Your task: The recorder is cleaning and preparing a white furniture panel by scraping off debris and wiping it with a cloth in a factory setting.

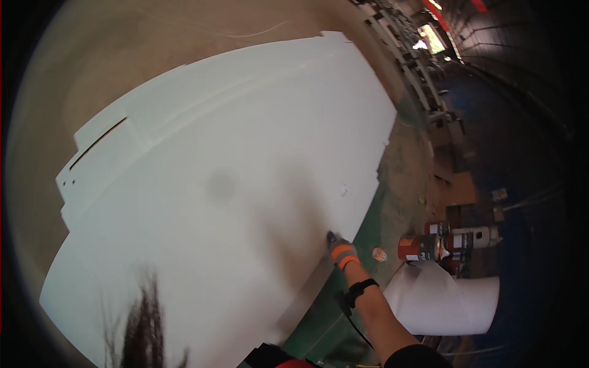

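A large white panel [202, 141] with a curved far edge fills most of the view. Near its left end it has a long dark slot [98, 143] and a few small holes. My right hand [341, 250], in a grey and orange glove, is at the panel's right edge, with dark fingertips against the white surface. Blur and the small size of the hand hide how its fingers are set. Around my right wrist goes a black strap [361, 291] with a cable. A greyish strip [304, 294] runs along the panel's edge below this hand. My left hand is out of view.
Right of the panel, on a green floor [368, 227], stand several red cans [417, 248] and a rolled white sheet [445, 300]. Farther off lie cardboard boxes [460, 189]. Racks of material [405, 55] line the far right. Dark strands [142, 331] cover part of the lower left.
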Action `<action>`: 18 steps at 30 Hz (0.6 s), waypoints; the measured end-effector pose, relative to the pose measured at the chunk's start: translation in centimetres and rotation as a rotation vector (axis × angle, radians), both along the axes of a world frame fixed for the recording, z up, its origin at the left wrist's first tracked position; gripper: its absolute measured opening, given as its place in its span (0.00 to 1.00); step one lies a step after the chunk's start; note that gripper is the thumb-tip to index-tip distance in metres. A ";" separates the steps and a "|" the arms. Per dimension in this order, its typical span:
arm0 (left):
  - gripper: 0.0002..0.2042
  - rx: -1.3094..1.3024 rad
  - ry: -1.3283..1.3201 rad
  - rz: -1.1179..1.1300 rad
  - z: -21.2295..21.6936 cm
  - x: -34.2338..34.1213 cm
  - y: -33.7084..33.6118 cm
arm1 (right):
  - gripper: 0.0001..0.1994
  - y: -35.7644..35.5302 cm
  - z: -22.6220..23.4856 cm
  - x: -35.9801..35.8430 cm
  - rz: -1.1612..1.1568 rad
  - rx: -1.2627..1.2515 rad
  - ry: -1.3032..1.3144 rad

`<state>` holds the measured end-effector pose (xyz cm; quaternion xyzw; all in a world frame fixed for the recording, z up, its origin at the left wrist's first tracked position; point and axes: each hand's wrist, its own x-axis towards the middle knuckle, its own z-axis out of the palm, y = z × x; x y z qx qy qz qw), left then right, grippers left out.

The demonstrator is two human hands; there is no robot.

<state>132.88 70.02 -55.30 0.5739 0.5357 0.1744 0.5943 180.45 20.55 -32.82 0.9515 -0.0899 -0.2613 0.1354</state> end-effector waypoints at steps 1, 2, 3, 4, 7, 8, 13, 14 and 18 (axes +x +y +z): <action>0.40 -0.035 -0.065 -0.034 0.2 3.0 -1.1 | 0.35 -0.8 1.0 -0.7 0.053 0.026 -0.023; 0.41 -0.065 -0.120 -0.062 0.8 5.7 -2.5 | 0.34 -0.9 1.6 -1.8 0.113 0.054 -0.038; 0.41 -0.085 -0.164 -0.091 2.0 8.0 -2.4 | 0.34 0.5 1.8 -4.1 0.233 -0.033 -0.115; 0.42 -0.102 -0.199 -0.111 3.0 9.3 -2.9 | 0.35 2.1 2.0 -6.3 0.359 -0.121 -0.182; 0.43 -0.147 -0.277 -0.173 6.6 12.1 -3.7 | 0.40 6.7 3.4 -8.4 0.319 0.077 0.088; 0.44 -0.168 -0.298 -0.197 8.0 13.0 -4.3 | 0.42 6.9 2.6 -9.1 0.306 0.087 0.040; 0.47 -0.282 -0.385 -0.297 14.9 15.8 -8.2 | 0.44 4.6 0.2 -2.5 0.379 0.043 -0.165; 0.47 -0.305 -0.398 -0.307 16.1 16.0 -9.1 | 0.44 4.8 0.3 -0.9 0.380 0.048 -0.163; 0.49 -0.405 -0.469 -0.348 20.2 17.0 -12.8 | 0.44 5.9 0.8 3.5 0.220 0.128 -0.075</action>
